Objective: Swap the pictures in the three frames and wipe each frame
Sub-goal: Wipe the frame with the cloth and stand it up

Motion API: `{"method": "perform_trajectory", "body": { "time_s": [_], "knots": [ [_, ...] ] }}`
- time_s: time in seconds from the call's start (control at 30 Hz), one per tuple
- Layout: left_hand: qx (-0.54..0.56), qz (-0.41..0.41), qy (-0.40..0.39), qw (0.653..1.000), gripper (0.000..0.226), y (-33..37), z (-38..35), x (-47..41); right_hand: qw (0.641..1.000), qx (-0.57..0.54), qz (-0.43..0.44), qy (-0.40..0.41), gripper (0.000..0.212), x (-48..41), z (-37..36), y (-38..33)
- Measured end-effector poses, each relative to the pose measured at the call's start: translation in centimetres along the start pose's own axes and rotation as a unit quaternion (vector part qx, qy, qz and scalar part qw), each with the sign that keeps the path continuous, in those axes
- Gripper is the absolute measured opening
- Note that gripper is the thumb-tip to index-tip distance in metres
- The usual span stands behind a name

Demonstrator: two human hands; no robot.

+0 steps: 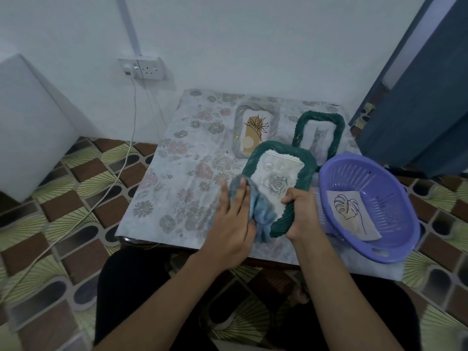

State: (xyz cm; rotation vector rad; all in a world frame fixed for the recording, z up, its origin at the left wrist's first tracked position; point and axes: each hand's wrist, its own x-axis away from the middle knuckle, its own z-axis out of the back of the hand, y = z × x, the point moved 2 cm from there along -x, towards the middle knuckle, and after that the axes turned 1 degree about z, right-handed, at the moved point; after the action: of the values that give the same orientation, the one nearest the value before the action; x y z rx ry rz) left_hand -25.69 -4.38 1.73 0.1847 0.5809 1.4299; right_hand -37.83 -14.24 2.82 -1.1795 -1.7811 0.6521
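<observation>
A frame (281, 146) is being held tilted over the table's (177, 188) near edge, gripped at its near right side by the right hand (301, 211), fingers curled round it. A cloth (263, 214) is being pressed to its left side by the left hand (233, 219), fingers straight.

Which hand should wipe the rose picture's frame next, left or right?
Left. The left hand presses the blue cloth against the rose-picture frame, while the right hand grips the frame's lower edge and steadies it.
</observation>
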Motion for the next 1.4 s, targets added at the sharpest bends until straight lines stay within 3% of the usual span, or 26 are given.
{"method": "perform_trajectory", "body": {
  "time_s": [0.07, 0.17, 0.33, 0.5, 0.67, 0.7, 0.8, 0.87, 0.93, 1.03, 1.2, 1.4],
  "knots": [
    [0.028, 0.036, -0.026, 0.999, 0.067, 0.8, -0.5, 0.6, 1.000, 0.002, -0.010, -0.006, 0.064, 0.6, -0.8, 0.1],
    [0.068, 0.025, -0.051, 0.996, 0.064, 1.9, -1.5, 1.3, 0.999, 0.043, 0.022, 0.017, 0.034, 1.4, -1.9, -0.4],
    [0.030, 0.003, -0.042, 0.999, 0.064, 1.4, -1.7, 1.6, 0.996, 0.067, 0.037, 0.038, 0.024, 1.9, -2.2, -0.4],
    [-0.037, 0.017, -0.002, 0.999, 0.063, -0.2, -1.2, 1.0, 1.000, 0.001, 0.008, -0.009, 0.034, 2.2, -2.4, -0.5],
    [0.023, 0.140, 0.052, 0.989, 0.057, -1.5, 0.6, -0.7, 0.998, -0.042, -0.026, -0.026, 0.035, 1.4, -1.7, 0.2],
    [0.014, 0.154, 0.055, 0.986, 0.057, -1.9, 0.8, -1.0, 0.999, -0.035, -0.024, -0.024, 0.041, 1.4, -1.5, 0.4],
    [0.001, 0.187, 0.052, 0.981, 0.058, -2.7, 1.1, -2.0, 1.000, -0.013, -0.016, -0.012, 0.094, 0.6, -0.9, 1.5],
    [0.045, 0.231, 0.061, 0.970, 0.061, -2.9, 1.3, -3.0, 1.000, 0.004, -0.017, -0.020, 0.110, 0.1, -0.7, 1.7],
    [0.117, 0.249, 0.078, 0.958, 0.056, -3.2, 2.2, -3.8, 0.999, 0.012, -0.036, -0.034, 0.107, 1.0, -0.9, 1.3],
    [0.216, 0.239, 0.104, 0.941, 0.042, -3.1, 4.2, -5.0, 0.994, 0.035, -0.076, -0.074, 0.081, 2.3, -0.9, 0.8],
    [0.187, 0.280, 0.141, 0.931, 0.036, -3.3, 6.4, -7.1, 0.977, 0.068, -0.130, -0.154, 0.058, 4.0, -1.1, 1.6],
    [0.081, 0.125, 0.054, 0.987, 0.039, -2.7, 7.0, -7.5, 0.965, 0.165, -0.137, -0.154, 0.059, 3.3, -0.9, 1.3]
  ]
}}
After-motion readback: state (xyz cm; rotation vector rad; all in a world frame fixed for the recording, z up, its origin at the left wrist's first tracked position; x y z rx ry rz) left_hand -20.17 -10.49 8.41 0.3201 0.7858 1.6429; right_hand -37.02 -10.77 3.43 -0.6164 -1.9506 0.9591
